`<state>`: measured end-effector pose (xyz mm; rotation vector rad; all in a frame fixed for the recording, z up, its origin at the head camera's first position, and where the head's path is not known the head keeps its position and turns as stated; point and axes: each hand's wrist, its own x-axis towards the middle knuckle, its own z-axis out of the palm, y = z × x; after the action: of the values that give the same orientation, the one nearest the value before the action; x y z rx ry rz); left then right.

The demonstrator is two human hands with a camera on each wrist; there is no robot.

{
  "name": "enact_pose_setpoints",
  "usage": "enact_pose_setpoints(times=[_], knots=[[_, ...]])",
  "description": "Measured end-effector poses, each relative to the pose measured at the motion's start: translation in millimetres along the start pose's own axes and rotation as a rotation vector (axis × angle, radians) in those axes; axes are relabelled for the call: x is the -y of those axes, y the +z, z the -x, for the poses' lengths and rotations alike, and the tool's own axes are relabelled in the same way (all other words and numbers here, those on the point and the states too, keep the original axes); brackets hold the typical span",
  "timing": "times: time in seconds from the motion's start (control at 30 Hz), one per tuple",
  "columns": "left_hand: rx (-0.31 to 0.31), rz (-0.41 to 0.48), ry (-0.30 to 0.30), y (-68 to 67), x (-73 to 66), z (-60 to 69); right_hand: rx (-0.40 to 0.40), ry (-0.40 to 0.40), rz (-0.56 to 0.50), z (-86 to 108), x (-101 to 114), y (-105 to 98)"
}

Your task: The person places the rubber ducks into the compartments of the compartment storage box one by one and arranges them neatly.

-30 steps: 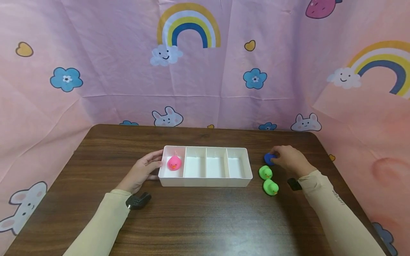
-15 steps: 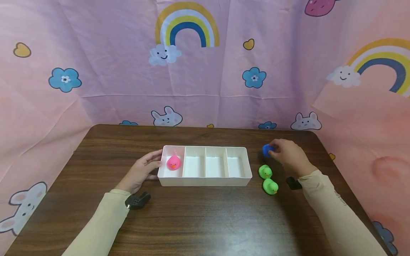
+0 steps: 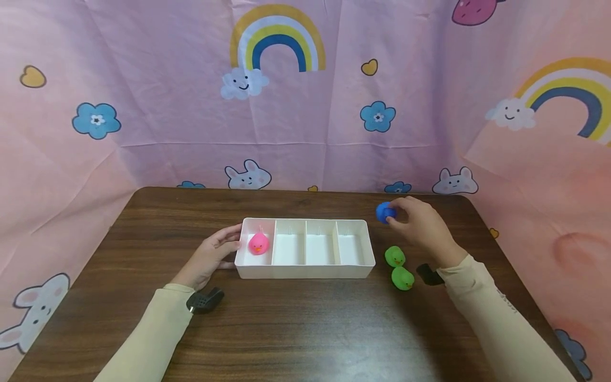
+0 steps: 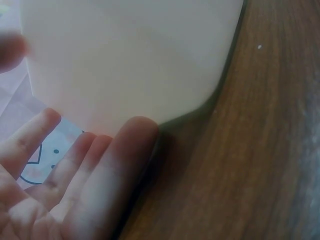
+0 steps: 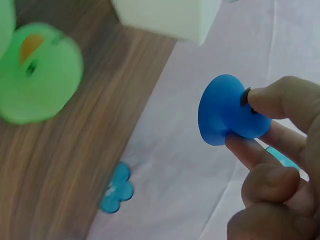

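Note:
My left hand (image 3: 212,254) touches the left end of a white divided box (image 3: 305,271), its fingers fairly straight against the wall in the left wrist view. A pink toy duck (image 3: 259,243) sits in the leftmost compartment. Off the box's far right corner, my right hand (image 3: 422,225) pinches a blue toy duck (image 5: 225,112) between thumb and fingers, held above the table. The blue duck's face is mostly covered by the thumb in the right wrist view. Two green toy ducks (image 3: 395,257) stand on the table right of the box, close together.
The brown wooden table (image 3: 305,329) has rounded far corners. A pink patterned cloth (image 3: 305,116) hangs behind it and at both sides. Thin dividers (image 3: 336,244) part the box's compartments.
My right hand has lifted the blue duck off the table and carried it left and away from me. My left hand and the box stay in place.

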<state>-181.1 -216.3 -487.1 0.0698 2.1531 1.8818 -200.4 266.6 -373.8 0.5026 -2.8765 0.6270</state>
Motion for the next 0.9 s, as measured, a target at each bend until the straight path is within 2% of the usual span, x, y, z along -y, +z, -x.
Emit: enact_pose_setpoints(times=[0.3, 0.53, 0.73, 0.9], knots=[[0.006, 0.006, 0.003, 0.7, -0.5, 1.2, 0.011, -0.009, -0.025, 1.0, 34.4, 5.5], [0.008, 0.014, 0.008, 0.7, 0.0, 0.3, 0.036, -0.057, -0.017, -3.5, 65.1, 12.5], [0.018, 0.021, 0.01, 0.4, 0.7, -0.5, 0.066, -0.087, -0.06, -10.1, 90.1, 20.0], [0.017, 0.02, 0.01, -0.1, 0.7, -0.6, 0.079, -0.154, -0.081, -14.9, 109.7, 32.1]])
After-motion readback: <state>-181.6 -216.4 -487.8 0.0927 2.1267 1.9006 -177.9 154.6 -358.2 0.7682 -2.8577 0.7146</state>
